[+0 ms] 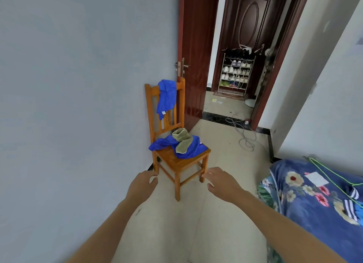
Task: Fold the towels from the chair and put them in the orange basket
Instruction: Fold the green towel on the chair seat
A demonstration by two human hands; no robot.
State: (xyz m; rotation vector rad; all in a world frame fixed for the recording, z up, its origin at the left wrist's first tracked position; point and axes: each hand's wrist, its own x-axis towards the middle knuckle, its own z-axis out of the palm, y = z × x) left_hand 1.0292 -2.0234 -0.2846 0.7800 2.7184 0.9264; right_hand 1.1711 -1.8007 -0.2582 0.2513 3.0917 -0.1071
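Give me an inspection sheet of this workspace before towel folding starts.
Surface: wooden chair, seat partly bare; tiled floor.
Job's things: blue towel draped over backrest; second blue towel crumpled on seat, green towel on top; orange basket not seen.
Clutter: white paper on floral quilt.
Hands: left hand, right hand open, empty, short of chair.
Cables: grey cable looped on floor by doorway; green cord across quilt.
Surroundings: open door, shoe rack beyond.
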